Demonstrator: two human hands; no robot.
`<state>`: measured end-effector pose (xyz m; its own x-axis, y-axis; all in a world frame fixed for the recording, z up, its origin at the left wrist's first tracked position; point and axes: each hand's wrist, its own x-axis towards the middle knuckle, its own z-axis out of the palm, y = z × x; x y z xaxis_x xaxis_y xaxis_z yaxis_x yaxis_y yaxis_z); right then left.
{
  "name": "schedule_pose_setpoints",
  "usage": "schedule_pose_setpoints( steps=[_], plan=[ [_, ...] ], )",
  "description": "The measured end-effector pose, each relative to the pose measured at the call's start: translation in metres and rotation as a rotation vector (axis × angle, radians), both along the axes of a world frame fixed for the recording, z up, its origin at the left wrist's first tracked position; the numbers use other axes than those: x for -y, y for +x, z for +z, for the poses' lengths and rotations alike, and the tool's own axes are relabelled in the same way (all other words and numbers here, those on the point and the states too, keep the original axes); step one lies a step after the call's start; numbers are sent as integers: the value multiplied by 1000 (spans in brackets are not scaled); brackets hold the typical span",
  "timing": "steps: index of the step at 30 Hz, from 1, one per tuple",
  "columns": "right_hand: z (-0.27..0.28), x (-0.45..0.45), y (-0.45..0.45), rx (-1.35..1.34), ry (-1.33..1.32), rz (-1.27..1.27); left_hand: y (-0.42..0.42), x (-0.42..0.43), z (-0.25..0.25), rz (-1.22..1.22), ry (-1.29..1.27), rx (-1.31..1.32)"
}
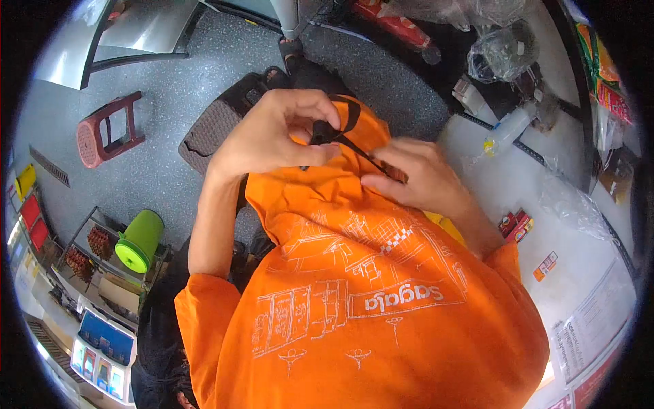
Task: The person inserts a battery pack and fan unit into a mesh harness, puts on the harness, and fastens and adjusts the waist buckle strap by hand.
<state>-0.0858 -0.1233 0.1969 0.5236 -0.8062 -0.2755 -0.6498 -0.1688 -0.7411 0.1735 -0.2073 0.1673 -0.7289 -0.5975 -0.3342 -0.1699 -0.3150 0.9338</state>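
Observation:
A thin black strap (pixel 353 117) loops up in front of my waist, over an orange shirt (pixel 368 334) with white line drawings. My left hand (pixel 276 133) pinches the strap between thumb and fingers, around a small dark bundled part (pixel 324 132) whose kind I cannot make out. From there the strap runs down to the right, into the curled fingers of my right hand (pixel 426 174). The right hand rests close against the orange cloth, and its fingertips are partly hidden.
A brown woven-textured seat (pixel 216 126) is just beyond my left hand. On the grey floor lies a red plastic stool (pixel 109 129) on its side. A green bin (pixel 139 240) stands at left. The white table (pixel 477 153) at right bears a clear bottle (pixel 511 128) and plastic wrap.

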Motion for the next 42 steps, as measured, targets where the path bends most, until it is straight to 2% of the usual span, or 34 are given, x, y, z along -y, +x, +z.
schedule_pose_setpoints(
  steps=[2,5,9,13,19,22,25,28,31,34,40,42],
  plan=[
    [-3,11,13,87,-119,-172,7,2,-1,25,-29,-35],
    [-4,37,32,169,-483,-227,8,-2,-5,58,10,-83],
    [-14,45,33,119,-499,-17,8,-7,-6,103,93,-57],
    [-25,39,29,134,-404,-12,6,-22,-24,299,142,-150],
    [-23,23,23,146,-354,-15,5,-31,-24,331,362,-210],
    [-23,22,18,126,-327,-14,1,-27,-28,263,381,-199],
    [-21,27,14,112,-277,-40,2,-22,-31,203,124,-180],
    [-24,35,16,148,-291,-90,3,-10,-11,87,25,-84],
    [-25,39,19,158,-291,-150,0,-11,-13,101,-68,-101],
    [-14,43,21,107,-303,-158,-8,-14,-4,168,28,-71],
    [-27,42,12,29,-511,-120,-41,-36,-8,544,170,-324],
    [-28,45,12,20,-561,-148,-54,-40,-8,609,132,-344]
  ],
)
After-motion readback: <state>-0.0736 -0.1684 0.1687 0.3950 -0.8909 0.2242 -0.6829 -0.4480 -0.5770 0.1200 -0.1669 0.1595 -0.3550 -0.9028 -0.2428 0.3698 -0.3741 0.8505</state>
